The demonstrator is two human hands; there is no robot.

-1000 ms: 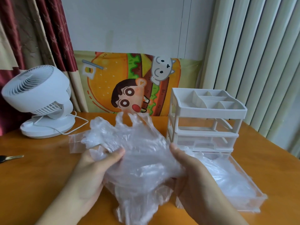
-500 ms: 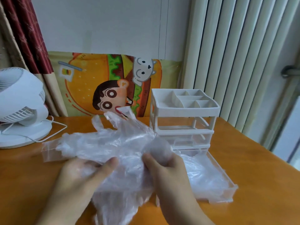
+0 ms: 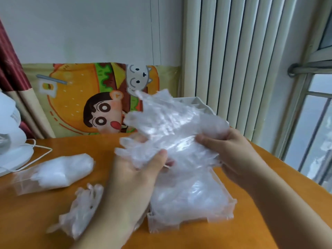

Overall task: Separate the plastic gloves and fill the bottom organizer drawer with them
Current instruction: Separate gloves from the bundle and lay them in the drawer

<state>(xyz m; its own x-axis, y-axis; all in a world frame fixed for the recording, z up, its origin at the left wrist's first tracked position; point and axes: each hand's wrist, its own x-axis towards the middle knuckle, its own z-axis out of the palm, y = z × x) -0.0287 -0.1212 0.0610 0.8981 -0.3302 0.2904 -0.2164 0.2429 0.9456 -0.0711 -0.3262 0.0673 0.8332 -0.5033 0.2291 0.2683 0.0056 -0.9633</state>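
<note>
A crumpled clear plastic glove (image 3: pixel 172 130) is held up between both hands, above the pulled-out bottom drawer (image 3: pixel 228 211). My left hand (image 3: pixel 138 175) pinches its lower left edge; my right hand (image 3: pixel 231 151) grips its right side. The clear drawer sits on the table and holds several gloves (image 3: pixel 190 194). The white organizer (image 3: pixel 199 105) stands behind, mostly hidden by the glove. A bunch of gloves (image 3: pixel 80 211) lies on the table left of my left forearm.
A clear zip bag with gloves (image 3: pixel 53 173) lies on the orange table (image 3: pixel 251 230) at the left. A white fan (image 3: pixel 10 141) with its cord stands at the far left. A cartoon cushion (image 3: pixel 80 97) leans on the wall. Blinds and a window are at right.
The view has swung right. Both hands have lifted a glove up and right over the drawer. The remaining bunch now lies on the table at the left, out of my hands.
</note>
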